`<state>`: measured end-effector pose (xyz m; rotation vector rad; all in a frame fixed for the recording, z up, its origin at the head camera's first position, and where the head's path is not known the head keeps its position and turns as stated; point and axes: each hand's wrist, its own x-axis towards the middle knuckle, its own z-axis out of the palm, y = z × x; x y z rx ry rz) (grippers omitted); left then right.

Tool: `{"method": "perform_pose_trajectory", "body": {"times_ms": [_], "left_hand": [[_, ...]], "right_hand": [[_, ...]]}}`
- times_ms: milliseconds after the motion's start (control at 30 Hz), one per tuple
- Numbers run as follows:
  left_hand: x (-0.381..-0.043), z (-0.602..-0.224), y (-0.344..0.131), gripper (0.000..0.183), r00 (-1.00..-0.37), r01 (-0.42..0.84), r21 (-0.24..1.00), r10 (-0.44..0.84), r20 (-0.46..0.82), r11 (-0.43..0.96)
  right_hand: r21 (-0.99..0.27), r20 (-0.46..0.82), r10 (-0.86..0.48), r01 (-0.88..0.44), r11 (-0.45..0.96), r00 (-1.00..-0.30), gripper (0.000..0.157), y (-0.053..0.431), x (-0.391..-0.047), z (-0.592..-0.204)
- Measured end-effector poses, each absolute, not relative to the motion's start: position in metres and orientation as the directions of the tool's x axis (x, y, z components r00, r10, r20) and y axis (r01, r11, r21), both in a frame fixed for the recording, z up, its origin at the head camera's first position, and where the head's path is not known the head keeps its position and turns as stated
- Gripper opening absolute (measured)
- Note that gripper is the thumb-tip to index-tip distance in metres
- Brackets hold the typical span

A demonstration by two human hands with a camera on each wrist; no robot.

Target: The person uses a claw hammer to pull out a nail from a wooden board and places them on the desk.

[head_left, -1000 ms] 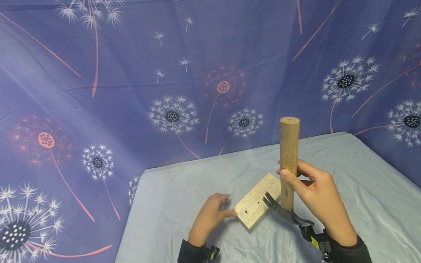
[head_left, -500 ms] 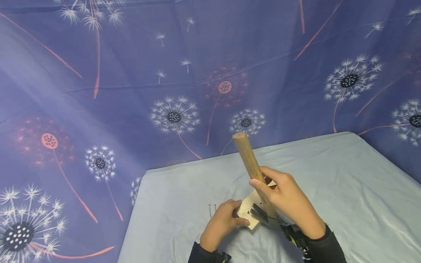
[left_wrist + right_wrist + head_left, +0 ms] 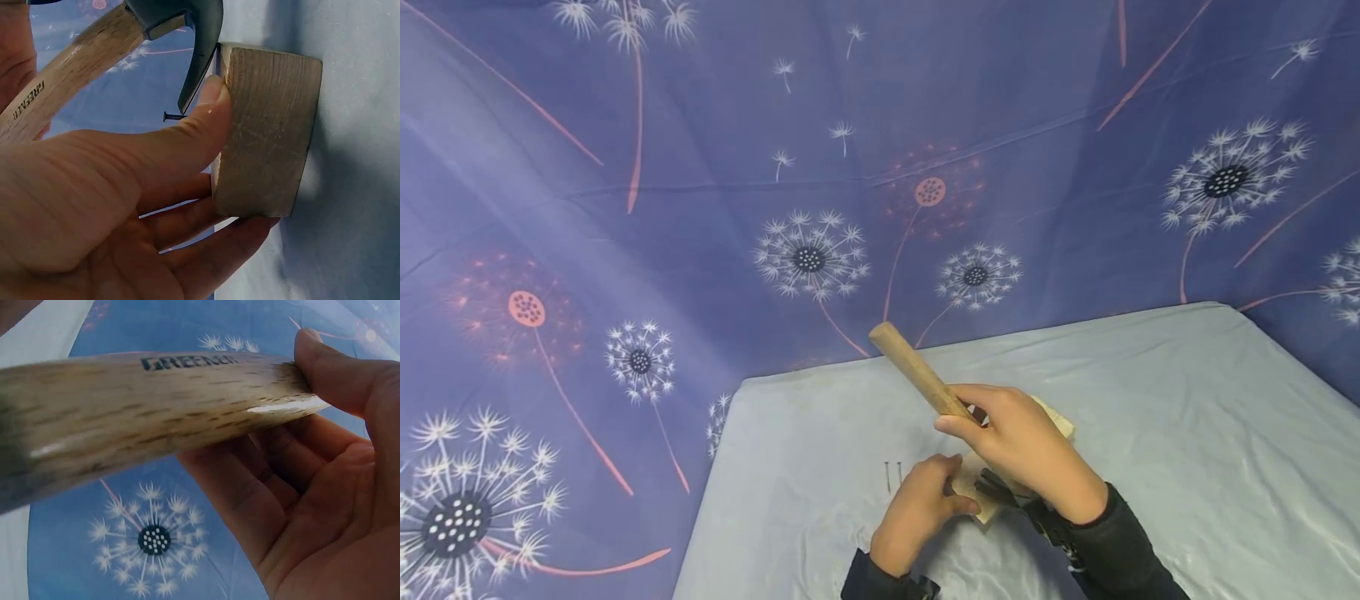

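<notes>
My right hand (image 3: 1033, 454) grips the wooden handle of a claw hammer (image 3: 917, 365), which tilts up to the left in the head view. Its dark claw (image 3: 203, 59) lies against the top edge of a pale wooden block (image 3: 269, 137), as the left wrist view has it. A nail (image 3: 172, 117) sticks out of the block's top face, close to the claw tip; whether they touch I cannot tell. My left hand (image 3: 921, 510) holds the block's near end between thumb and fingers. In the right wrist view, fingers and thumb wrap the lettered handle (image 3: 156, 406).
Two loose nails (image 3: 892, 476) lie on the pale blue cloth (image 3: 1150, 400) left of the block. Behind the table hangs a blue dandelion-print fabric (image 3: 700, 167). The block's far end (image 3: 1056, 417) shows beyond my right hand.
The hammer has moved left and down, its handle tipping from upright to leaning left, with the claw now low at the block's near end. My left hand has shifted right and taken hold of the block.
</notes>
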<state>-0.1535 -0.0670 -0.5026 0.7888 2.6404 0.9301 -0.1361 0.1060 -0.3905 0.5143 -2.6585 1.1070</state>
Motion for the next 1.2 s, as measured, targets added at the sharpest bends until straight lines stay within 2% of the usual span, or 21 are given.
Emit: {"method": "perform_pose_trajectory", "body": {"times_ms": [267, 500, 733, 1067, 1200], "left_hand": [[-0.154, -0.501, -0.066, 0.074, -0.835, 0.374, 0.662, 0.546, -0.064, 0.65], [-0.155, -0.503, -0.068, 0.074, -0.837, 0.386, 0.65, 0.544, -0.051, 0.655], [-0.157, -0.503, -0.071, 0.073, -0.83, 0.365, 0.691, 0.554, -0.063, 0.625], [-0.159, -0.505, -0.071, 0.054, -0.818, 0.366, 0.728, 0.573, -0.044, 0.579], [-0.158, -0.505, -0.071, 0.062, -0.815, 0.372, 0.706, 0.576, -0.061, 0.602]], "right_hand": [[-0.639, 0.349, -0.198, -0.387, 0.666, -0.916, 0.038, 0.103, -0.141, -0.395], [-0.703, 0.406, -0.147, -0.411, 0.581, -0.902, 0.035, 0.101, -0.138, -0.396], [-0.753, 0.384, -0.103, -0.376, 0.541, -0.918, 0.044, 0.104, -0.131, -0.398], [-0.777, 0.437, -0.05, -0.405, 0.483, -0.898, 0.039, 0.114, -0.117, -0.402], [-0.793, 0.427, -0.054, -0.402, 0.458, -0.903, 0.04, 0.114, -0.111, -0.4]]}}
